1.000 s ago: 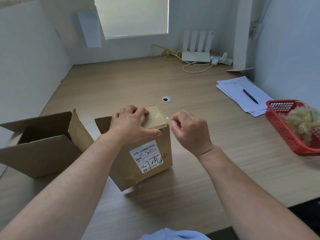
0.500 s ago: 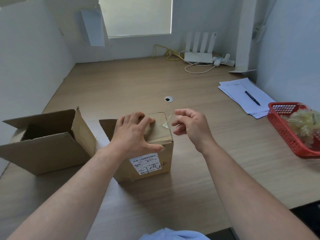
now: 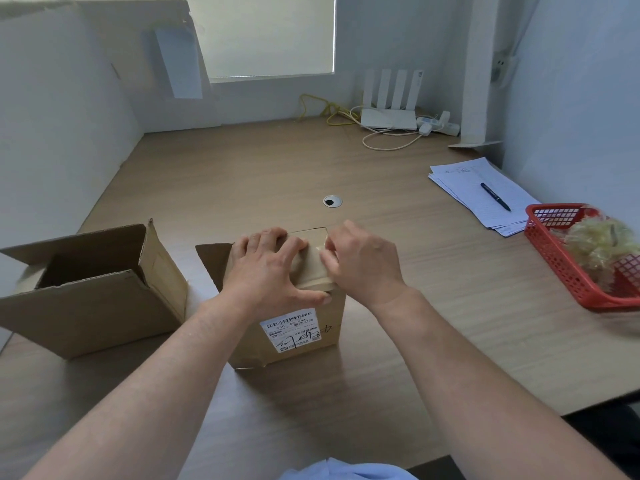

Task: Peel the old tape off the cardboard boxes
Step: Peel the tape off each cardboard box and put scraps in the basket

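- Left hand (image 3: 273, 271) lies flat on top of the small brown cardboard box (image 3: 304, 327) at the centre of the frame, fingers spread and fairly straight, pressing down. Its thumb reaches along the front top edge.
- Right hand (image 3: 362, 263) sits at the box's upper right edge with its fingers curled inward, their tips against the clear glossy tape (image 3: 311, 268) that runs over the top. The knuckles hide the fingertips, so I cannot tell whether they have the tape pinched.
- A white shipping label (image 3: 292, 329) with a barcode and black handwriting is stuck to the box's near face.
- A larger open brown cardboard box (image 3: 93, 299) stands just beside it at left of centre, flaps up.
- Both boxes rest on the light wooden desk (image 3: 242, 168).
- A red plastic mesh basket (image 3: 568, 268) at the right edge holds a crumpled wad of yellowish tape (image 3: 602, 244).
- Above the basket lies a stack of white papers (image 3: 460, 178) with a black pen (image 3: 495, 197) on top.
- A white four-antenna router (image 3: 389, 117) sits at upper right of centre, with cables beside it.
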The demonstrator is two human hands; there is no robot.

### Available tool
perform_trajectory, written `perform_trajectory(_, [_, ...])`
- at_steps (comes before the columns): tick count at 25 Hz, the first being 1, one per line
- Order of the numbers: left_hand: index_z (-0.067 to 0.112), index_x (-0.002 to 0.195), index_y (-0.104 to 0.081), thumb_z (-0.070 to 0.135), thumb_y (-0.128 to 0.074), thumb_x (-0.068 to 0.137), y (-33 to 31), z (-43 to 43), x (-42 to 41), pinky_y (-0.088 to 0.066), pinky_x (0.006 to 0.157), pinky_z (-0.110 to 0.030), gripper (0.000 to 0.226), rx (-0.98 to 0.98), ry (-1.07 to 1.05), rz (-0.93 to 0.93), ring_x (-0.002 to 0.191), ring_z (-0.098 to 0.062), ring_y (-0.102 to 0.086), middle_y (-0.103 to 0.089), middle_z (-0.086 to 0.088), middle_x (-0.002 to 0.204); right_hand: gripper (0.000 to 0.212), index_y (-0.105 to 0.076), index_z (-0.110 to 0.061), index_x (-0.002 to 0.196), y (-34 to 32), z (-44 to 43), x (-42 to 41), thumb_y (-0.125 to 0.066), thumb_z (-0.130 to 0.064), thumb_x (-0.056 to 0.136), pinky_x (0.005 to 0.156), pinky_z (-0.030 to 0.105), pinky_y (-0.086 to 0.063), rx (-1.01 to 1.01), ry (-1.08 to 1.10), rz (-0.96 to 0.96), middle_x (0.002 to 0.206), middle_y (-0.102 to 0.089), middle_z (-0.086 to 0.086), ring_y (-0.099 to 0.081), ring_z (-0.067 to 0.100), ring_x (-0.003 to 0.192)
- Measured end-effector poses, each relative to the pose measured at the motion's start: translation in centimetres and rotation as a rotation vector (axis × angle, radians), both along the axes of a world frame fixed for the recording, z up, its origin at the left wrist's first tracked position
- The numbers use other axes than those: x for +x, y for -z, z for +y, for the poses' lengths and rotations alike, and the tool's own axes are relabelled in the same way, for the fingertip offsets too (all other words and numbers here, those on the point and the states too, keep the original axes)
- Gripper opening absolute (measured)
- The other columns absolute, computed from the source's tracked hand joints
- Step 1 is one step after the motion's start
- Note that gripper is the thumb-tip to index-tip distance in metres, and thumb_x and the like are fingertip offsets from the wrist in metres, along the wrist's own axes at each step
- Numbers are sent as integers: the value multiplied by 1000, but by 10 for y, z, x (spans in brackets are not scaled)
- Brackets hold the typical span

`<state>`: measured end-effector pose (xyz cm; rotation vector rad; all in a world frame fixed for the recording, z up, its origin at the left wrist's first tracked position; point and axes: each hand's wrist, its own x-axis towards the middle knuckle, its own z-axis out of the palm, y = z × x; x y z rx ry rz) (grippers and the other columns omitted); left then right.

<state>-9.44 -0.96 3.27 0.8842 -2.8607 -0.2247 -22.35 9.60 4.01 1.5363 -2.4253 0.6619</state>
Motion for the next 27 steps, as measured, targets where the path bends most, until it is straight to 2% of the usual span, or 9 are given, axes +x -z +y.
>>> perform_trajectory(2, [40, 130, -37, 93, -35, 44, 1, 0, 2, -9, 113, -43, 101, 12, -4, 6, 133, -23, -24, -31, 1, 140, 18, -59, -9, 97, 3, -4, 1, -50, -25, 93, 62, 31, -33, 28, -29, 103, 99, -59, 10, -59, 32, 89])
perform_trajectory(4, [39, 129, -37, 93, -36, 44, 2, -1, 3, -8, 112, -43, 101, 22, -17, 12, 133, -23, -23, -30, 1, 140, 18, -56, -8, 96, 7, -6, -3, -44, -21, 96, 66, 34, -37, 2, 32, -88, 99, -61, 11, -58, 33, 89])
perform_trajectory(6, [40, 130, -35, 93, -35, 43, 4, 0, 5, -8, 112, -42, 102, 20, -32, 18, 133, -22, -22, -30, 1, 140, 16, -55, -9, 83, 10, -5, -3, -44, -14, 93, 70, 36, -43, -176, 166, -587, 89, -64, 10, -60, 31, 82])
perform_trajectory(9, [40, 132, -34, 92, -36, 43, 6, -2, 12, -6, 111, -40, 102, 43, -70, 62, 132, -19, -20, -29, 2, 139, 17, -56, -4, 75, 9, 3, -5, -46, -3, 88, 57, 32, -53, -493, 309, -1353, 73, -63, 12, -64, 19, 56])
perform_trajectory(11, [42, 132, -30, 93, -37, 43, 7, -2, 14, -4, 109, -37, 102, 52, -81, 77, 130, -15, -18, -28, 3, 139, 16, -60, -2, 78, 7, 8, -7, -48, -4, 89, 55, 29, -53, -494, 296, -1566, 67, -62, 9, -64, 17, 53])
perform_trajectory(16, [49, 146, 1, 94, -33, 42, 2, -2, 11, -3, 110, -41, 119, 69, -69, -46, 138, -18, -10, -16, 2, 153, 14, -61, -10, 86, 3, 9, 1, -51, -18, 90, 56, 27, -42, -304, 144, -1527, 72, -66, 3, -57, 14, 56])
perform_trajectory(19, [53, 141, 20, 86, -42, 45, -11, -6, 10, -10, 111, -50, 119, 96, -6, -157, 141, -23, -8, -11, 0, 157, 15, -64, -14, 89, -2, 11, 3, -54, -25, 88, 59, 27, -40, -254, 86, -1506, 80, -68, 3, -58, 16, 68])
perform_trajectory(24, [57, 140, 17, 68, -66, 57, -27, -7, 12, -20, 109, -56, 119, 125, 24, -139, 131, -23, -15, -21, -5, 142, 23, -66, -11, 92, -16, 16, 11, -65, -30, 81, 66, 25, -44, -194, -62, -1454, 83, -67, 3, -59, 15, 76])
perform_trajectory(27, [62, 137, 18, 66, -62, 49, -36, -4, 16, -25, 109, -46, 119, 187, 29, 46, 127, -18, -16, -20, 1, 135, 6, -64, -13, 80, -36, 8, 15, -66, -8, 83, 53, 15, -45, -341, -81, -1281, 69, -64, 1, -56, 12, 63])
